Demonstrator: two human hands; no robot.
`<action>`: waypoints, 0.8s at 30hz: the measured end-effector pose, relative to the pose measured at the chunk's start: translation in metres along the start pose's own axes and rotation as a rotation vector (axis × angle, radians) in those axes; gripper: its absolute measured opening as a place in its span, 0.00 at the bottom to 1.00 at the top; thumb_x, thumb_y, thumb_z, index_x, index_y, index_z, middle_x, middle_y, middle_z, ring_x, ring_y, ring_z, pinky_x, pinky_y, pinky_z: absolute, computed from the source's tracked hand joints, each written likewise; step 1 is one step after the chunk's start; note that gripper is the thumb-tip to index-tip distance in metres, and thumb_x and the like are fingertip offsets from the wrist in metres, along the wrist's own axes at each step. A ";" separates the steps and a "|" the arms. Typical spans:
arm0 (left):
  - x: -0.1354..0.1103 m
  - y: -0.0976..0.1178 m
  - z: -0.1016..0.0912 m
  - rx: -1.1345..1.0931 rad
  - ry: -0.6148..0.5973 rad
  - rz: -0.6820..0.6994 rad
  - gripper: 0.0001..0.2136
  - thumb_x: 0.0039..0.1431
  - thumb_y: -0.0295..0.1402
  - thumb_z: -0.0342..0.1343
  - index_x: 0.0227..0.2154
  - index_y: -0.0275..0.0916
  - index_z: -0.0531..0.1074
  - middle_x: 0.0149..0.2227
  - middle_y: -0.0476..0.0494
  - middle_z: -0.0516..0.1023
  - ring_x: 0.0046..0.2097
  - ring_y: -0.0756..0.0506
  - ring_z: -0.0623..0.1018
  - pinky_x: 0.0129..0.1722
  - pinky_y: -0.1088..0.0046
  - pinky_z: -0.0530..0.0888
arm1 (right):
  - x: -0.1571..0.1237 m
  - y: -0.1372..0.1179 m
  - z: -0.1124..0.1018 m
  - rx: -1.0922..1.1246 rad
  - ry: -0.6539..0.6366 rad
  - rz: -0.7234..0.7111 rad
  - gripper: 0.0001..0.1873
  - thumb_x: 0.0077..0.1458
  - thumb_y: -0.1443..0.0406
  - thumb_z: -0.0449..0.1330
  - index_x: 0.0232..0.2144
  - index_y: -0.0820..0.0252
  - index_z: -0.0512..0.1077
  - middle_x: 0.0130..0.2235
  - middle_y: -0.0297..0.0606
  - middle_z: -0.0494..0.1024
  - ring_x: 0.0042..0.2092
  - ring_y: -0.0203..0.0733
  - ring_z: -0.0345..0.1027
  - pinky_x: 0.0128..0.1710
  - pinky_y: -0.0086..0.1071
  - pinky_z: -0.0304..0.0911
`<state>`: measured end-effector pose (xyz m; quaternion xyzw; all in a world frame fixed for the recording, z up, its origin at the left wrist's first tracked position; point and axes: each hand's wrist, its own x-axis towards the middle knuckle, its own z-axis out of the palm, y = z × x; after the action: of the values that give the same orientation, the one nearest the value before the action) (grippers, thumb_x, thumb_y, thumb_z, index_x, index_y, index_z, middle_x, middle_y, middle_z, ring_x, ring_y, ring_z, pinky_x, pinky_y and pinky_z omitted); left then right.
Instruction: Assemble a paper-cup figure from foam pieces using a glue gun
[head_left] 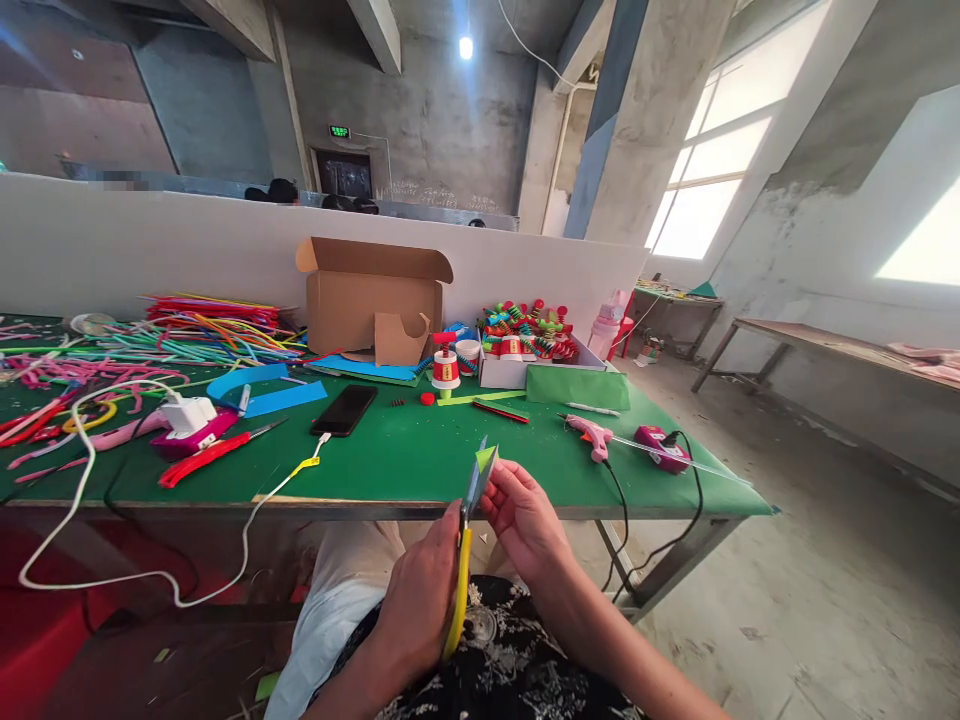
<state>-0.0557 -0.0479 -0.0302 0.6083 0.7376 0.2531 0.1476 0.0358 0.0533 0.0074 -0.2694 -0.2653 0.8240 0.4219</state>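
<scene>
My left hand [420,600] is closed round the yellow handles of a pair of scissors [469,530], blades pointing up. My right hand [525,515] pinches a small light-green paper piece [486,458] at the blade tips. Both hands are held over my lap, just in front of the near edge of the green table [420,460].
On the table lie a black phone [344,410], red-handled scissors [210,452], a pink glue gun [589,434], a power strip [661,448], an open cardboard box [371,295], piles of coloured pipe cleaners [195,330], a white box of finished toys [525,345], and green paper [577,386]. White cables hang off the front edge.
</scene>
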 end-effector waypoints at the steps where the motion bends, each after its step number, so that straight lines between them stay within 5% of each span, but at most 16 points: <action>1: 0.000 0.002 -0.001 -0.023 -0.010 -0.019 0.29 0.58 0.26 0.42 0.63 0.25 0.53 0.39 0.32 0.79 0.43 0.39 0.80 0.45 0.63 0.75 | 0.000 0.000 0.000 0.000 0.001 0.004 0.23 0.23 0.63 0.80 0.23 0.63 0.75 0.22 0.28 0.75 0.23 0.27 0.66 0.23 0.20 0.66; 16: -0.001 0.000 0.002 -0.088 0.033 -0.048 0.27 0.59 0.29 0.42 0.62 0.28 0.57 0.38 0.33 0.79 0.38 0.39 0.79 0.42 0.60 0.76 | -0.003 -0.002 -0.001 -0.016 0.002 0.020 0.22 0.25 0.63 0.80 0.22 0.63 0.73 0.20 0.28 0.73 0.22 0.28 0.65 0.22 0.20 0.64; 24: -0.002 0.003 -0.005 -0.065 -0.061 -0.065 0.27 0.60 0.28 0.42 0.63 0.29 0.53 0.42 0.31 0.78 0.42 0.39 0.79 0.45 0.62 0.74 | -0.002 -0.002 -0.006 -0.038 -0.032 0.007 0.20 0.30 0.64 0.78 0.22 0.62 0.72 0.21 0.28 0.72 0.23 0.28 0.65 0.23 0.21 0.63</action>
<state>-0.0553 -0.0507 -0.0245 0.5862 0.7437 0.2533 0.1979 0.0418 0.0543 0.0043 -0.2652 -0.2865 0.8246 0.4094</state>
